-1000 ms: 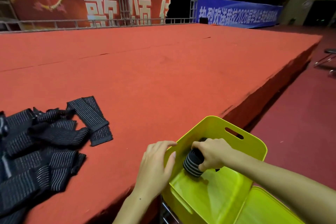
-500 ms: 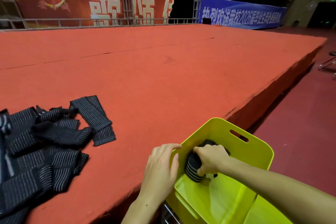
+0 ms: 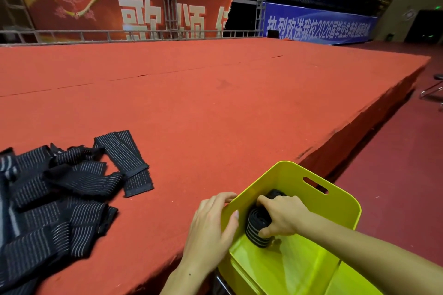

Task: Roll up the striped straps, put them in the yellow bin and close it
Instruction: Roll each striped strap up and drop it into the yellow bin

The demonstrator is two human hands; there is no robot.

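- The person stands at the near edge of the red carpeted stage platform (image 3: 215, 108), and the step in hand looks to be setting one rolled strap down inside the bright yellow plastic bin with a slotted handle (image 3: 340, 201).
- The right hand (image 3: 282, 217) reaches into the bin, its fingers (image 3: 263, 200) curled over the top of the tight roll of black strap with thin white stripes (image 3: 257, 227), thumb underneath, so the roll is firmly held.
- The roll sits low against the bin's near-left wall; I cannot tell whether it touches the floor of the bin. Something dark shows just behind the hand, perhaps another roll.
- The left hand (image 3: 211, 225) lies flat against the outside of that same wall, fingers straight and relaxed over the rim, holding nothing, only steadying the bin.
- To do this well, I would say: keep the roll pinched until it rests on the bottom, wedged against the wall or a neighbour, because elastic like this may spring loose once let go.
- Keep the left hand bracing the bin, which hangs off the stage's near edge and could tip.
- A heap of loose black striped straps (image 3: 60, 196) lies on the stage near its near-left corner, well apart from the bin, so much rolling remains before closing.
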